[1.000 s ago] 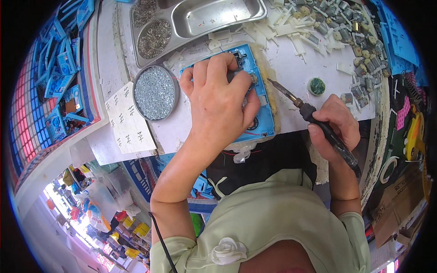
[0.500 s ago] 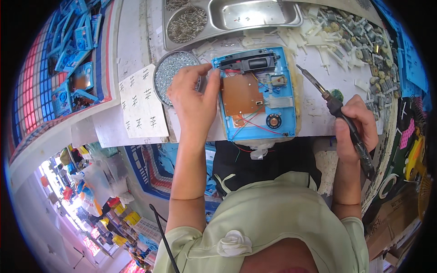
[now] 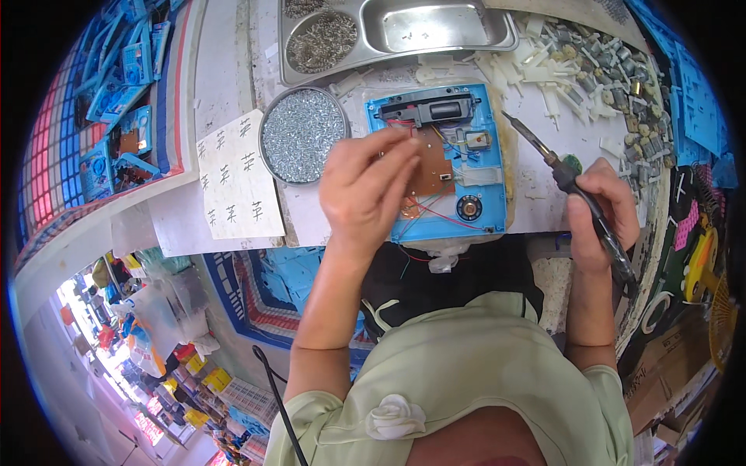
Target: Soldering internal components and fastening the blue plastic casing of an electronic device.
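White tabletop (image 3: 304, 213) observed, stocked with loose parts on its far and right sides. At its near edge, in front of the person, lies a blue plastic housing (image 3: 494, 206) with its open side up, resting on a yellowish pad (image 3: 510, 151). Fitted inside: a black elongated assembly (image 3: 447, 111) along the far side, a brown circuit board (image 3: 434, 159) toward the left, a small motor (image 3: 478, 140) at the right and a round black part (image 3: 469, 207) near the lower right corner.

Left hand (image 3: 364, 190): positioned over the left side of the housing, fingers bent and drawn together, tips above the board. Whether anything is pinched between them, or whether they touch the board, cannot be told. Right hand (image 3: 610, 206): closed around the dark handle of a soldering iron (image 3: 566, 178), its tip pointing up and left, to the right of the housing. Just behind the iron, a small green round item (image 3: 572, 164) is partly hidden.

Left of the housing: a round dish (image 3: 263, 147) filled with small silvery pieces (image 3: 303, 132), beside a paper sheet (image 3: 241, 186) bearing handwritten characters. Beyond: a metal compartment tray (image 3: 466, 19). Far right: white plastic pieces (image 3: 544, 78) and a heap of small motors (image 3: 633, 101). Far left: more blue plastic parts (image 3: 124, 66), piled within a checked lining (image 3: 58, 140).
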Available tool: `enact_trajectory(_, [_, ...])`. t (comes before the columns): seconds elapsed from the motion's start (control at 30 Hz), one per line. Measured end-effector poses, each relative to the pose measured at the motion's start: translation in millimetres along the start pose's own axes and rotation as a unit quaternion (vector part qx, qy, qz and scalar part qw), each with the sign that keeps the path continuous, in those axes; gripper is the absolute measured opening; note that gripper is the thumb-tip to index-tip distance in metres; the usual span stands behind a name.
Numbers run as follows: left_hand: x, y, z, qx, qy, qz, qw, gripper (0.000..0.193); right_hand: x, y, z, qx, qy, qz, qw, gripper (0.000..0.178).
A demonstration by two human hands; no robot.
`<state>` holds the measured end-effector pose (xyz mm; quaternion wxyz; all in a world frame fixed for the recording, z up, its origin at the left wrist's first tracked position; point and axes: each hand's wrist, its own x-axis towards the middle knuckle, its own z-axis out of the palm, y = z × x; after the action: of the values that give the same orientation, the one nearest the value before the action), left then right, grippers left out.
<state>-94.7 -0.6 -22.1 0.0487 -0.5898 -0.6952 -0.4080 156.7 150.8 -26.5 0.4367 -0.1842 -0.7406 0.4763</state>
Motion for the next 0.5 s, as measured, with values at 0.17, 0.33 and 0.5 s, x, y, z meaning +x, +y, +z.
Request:
enact_trajectory(0.17, [22, 10, 22, -0.061, -0.025, 0.010, 0.998, 0.021, 6, -5, 7, -0.013, -0.007, -0.012, 1.000, 0.023])
enact_trajectory(0.33, [30, 23, 32, -0.034, -0.011, -0.052, 0.998, 0.020, 3, -2, 1, -0.005, 0.006, -0.006, 1.000, 0.023])
enact_trajectory(0.5, [31, 25, 37, -0.019, -0.014, -0.067, 0.997, 0.019, 4, -2, 17, 0.048, 0.100, 0.091, 0.990, 0.034])
